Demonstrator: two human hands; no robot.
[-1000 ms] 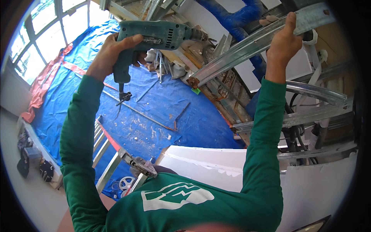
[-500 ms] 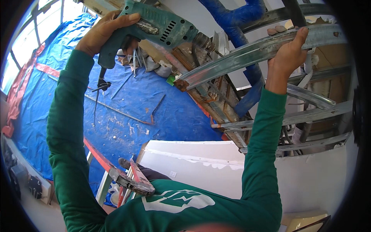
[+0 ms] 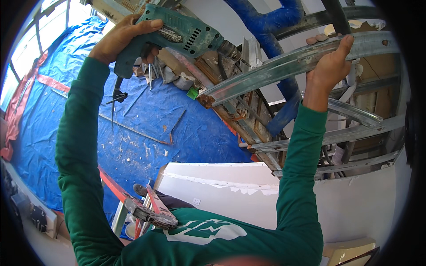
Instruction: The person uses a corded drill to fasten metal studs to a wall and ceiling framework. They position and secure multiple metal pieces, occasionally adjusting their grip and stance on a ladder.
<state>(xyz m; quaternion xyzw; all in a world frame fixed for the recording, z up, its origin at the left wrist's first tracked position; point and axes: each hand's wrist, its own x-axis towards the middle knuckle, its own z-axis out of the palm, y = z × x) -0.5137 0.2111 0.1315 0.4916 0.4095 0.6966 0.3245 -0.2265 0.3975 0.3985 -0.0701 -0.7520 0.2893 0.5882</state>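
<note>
Two hands are raised overhead: my left hand [image 3: 120,40] is wrapped tight round the grip of the green power drill [image 3: 177,33] at the upper left of the frame, while my right hand [image 3: 328,66] (fingers curled over its edge) clasps the curved metal channel [image 3: 284,66] at upper right.

Electric drill [image 3: 177,33]: teal-green plastic body with black vent slots and dark chuck, gripped by the pistol handle, held overhead, nose tilted toward the near end of the channel. Metal ceiling channel [image 3: 288,64]: long galvanised steel strip, dull grey with rust at its cut end, raised against the ceiling frame, sloping upward to the right.
</note>
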